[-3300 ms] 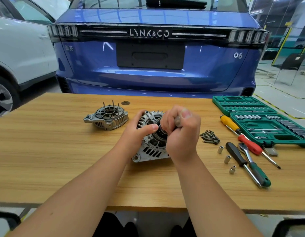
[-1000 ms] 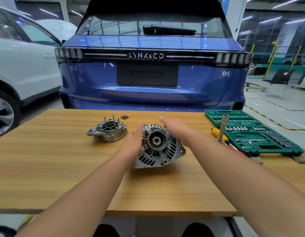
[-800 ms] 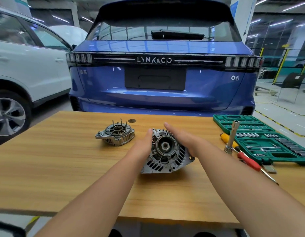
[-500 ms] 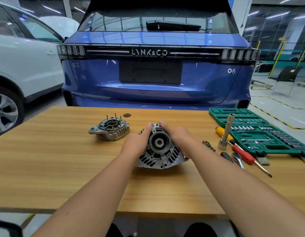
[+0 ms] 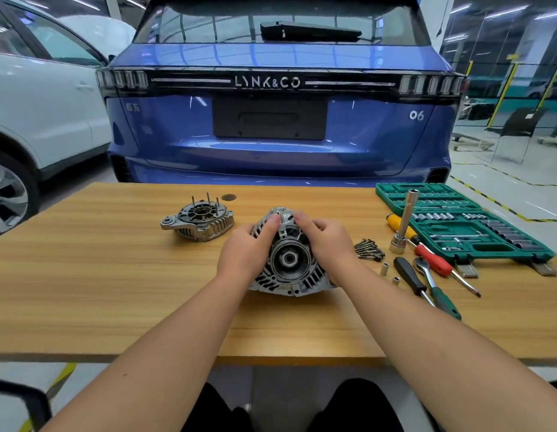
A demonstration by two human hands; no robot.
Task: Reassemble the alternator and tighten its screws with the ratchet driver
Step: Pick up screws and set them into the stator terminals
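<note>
Two hands, one alternator body, mid-worktop.
My left hand and right hand grip it, fingers curled; rear housing left; screws, ratchet driver right.

**Lettering on the blue car**

The blue car beyond the far edge of the table carries "LYNK&CO" in light letters across the dark light bar, centred. Lower right on its blue tailgate stands "06". At the left of the tailgate sits a small badge of characters too faint to read.
</note>
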